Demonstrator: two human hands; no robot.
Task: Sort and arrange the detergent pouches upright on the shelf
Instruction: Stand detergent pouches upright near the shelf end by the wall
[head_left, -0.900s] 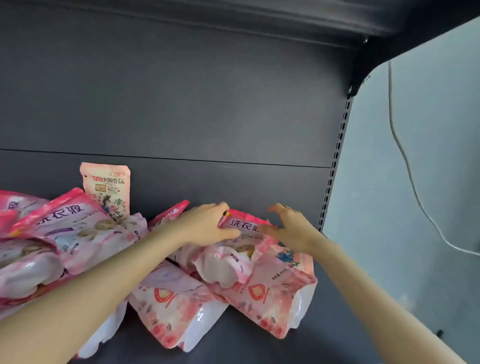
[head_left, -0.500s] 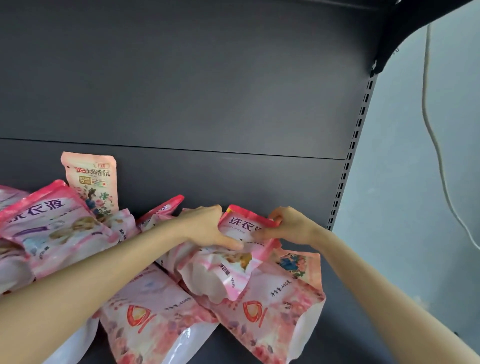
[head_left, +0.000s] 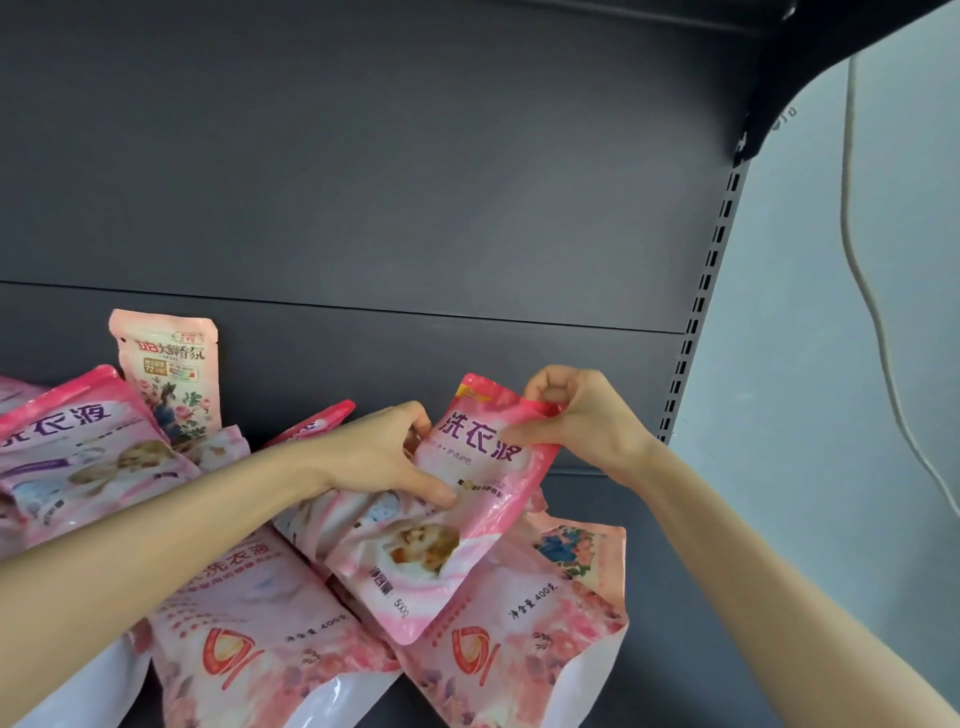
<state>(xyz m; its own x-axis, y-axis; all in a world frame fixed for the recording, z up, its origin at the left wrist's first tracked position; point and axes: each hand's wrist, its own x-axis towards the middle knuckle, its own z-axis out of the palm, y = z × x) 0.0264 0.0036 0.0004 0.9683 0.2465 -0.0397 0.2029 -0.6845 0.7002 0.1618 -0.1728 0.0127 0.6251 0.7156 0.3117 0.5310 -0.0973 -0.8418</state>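
Two grips hold one pink pouch: the left grip curls round its left edge, and the right grip pinches its top corner at 1 o'clock. The pouch is tilted over flat-lying pouches on the shelf. A small pouch stands upright at 10 o'clock.

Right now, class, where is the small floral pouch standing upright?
The floral pouch stands at left in the head view, against the back panel, just behind a tilted pink pouch.

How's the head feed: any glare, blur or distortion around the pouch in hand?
Head view: soft, even light, no hard shadows; print on the held pouch reads sharp; sheen on the white gusset of the front-left pouch; wide-angle lens tilts the slotted upright.
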